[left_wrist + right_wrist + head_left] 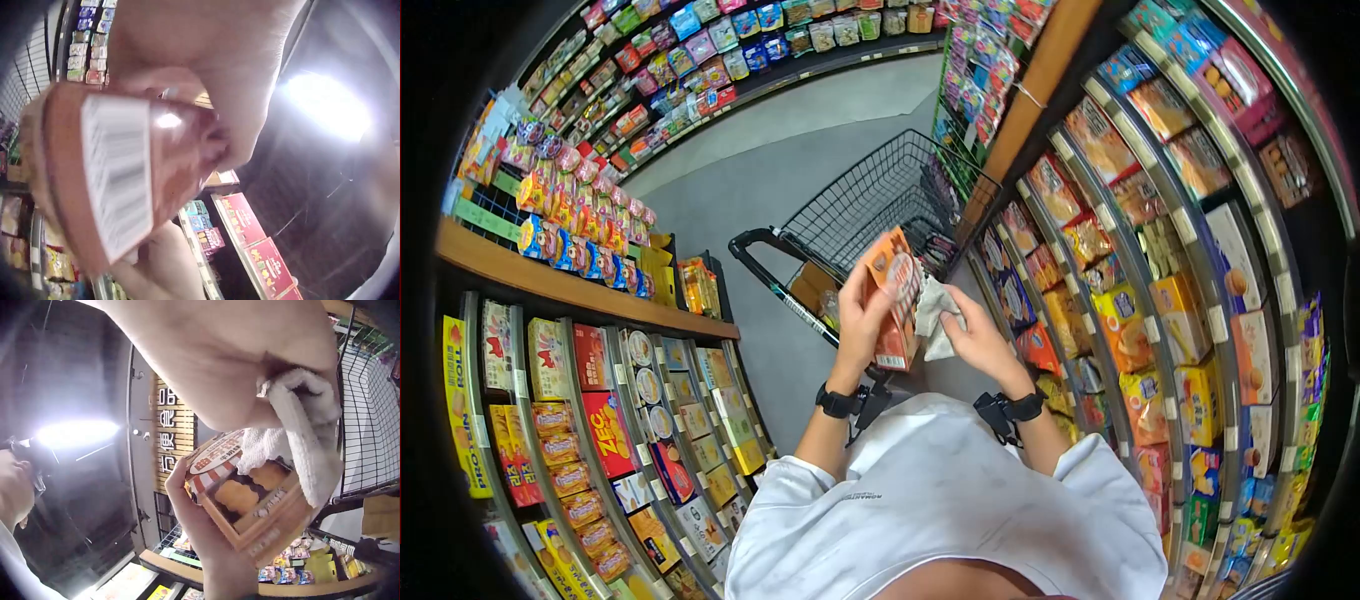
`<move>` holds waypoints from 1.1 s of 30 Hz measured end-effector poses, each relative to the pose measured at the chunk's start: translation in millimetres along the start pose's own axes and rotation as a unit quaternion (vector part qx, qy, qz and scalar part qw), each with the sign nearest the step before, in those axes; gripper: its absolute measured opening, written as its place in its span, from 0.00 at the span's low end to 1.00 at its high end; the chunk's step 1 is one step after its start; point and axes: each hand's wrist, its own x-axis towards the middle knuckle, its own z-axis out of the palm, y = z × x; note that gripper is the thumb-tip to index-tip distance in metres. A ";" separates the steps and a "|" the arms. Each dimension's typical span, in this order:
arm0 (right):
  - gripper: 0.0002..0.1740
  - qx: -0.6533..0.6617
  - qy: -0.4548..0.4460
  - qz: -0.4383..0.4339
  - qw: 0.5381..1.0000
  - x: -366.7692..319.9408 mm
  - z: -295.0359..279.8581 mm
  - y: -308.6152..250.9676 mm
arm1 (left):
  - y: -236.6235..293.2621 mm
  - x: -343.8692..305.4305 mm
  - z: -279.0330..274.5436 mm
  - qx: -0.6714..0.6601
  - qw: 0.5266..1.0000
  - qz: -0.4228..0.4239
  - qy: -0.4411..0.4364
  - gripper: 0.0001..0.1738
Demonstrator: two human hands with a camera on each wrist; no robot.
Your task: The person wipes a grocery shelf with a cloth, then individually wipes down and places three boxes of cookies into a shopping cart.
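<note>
An orange box (892, 335) is gripped by the left hand (863, 318), its fingers curled round one side. In the right wrist view the front of the box (256, 515) shows pictured cookies, and the left hand (209, 544) holds its edge. The right hand (980, 335) pinches a whitish cloth (938, 318) against the box. That cloth (306, 437) hangs folded from the right hand (237, 356) over the box's face. In the left wrist view a barcode label on the box (178, 162) faces the camera.
A black wire shopping cart (850, 200) stands just ahead, a cardboard box (812, 285) inside it. Shelves of packaged snacks (1125, 330) rise at the right, with more shelves (610, 400) at the left. Grey floor (750, 180) lies between them.
</note>
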 end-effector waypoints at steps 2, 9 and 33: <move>0.26 -0.030 0.016 -0.024 0.999 -25.8 -10.6 19.4 | -9.1 -13.2 14.8 -0.037 0.998 -0.010 0.050 0.32; 0.27 0.047 0.015 0.041 0.998 -131.7 -61.3 24.0 | -20.7 -61.9 63.2 0.008 0.996 -0.045 0.077 0.18; 0.31 0.334 0.093 0.013 0.938 -274.5 -85.4 48.8 | -10.9 -164.9 177.8 0.148 0.964 -0.148 -0.164 0.16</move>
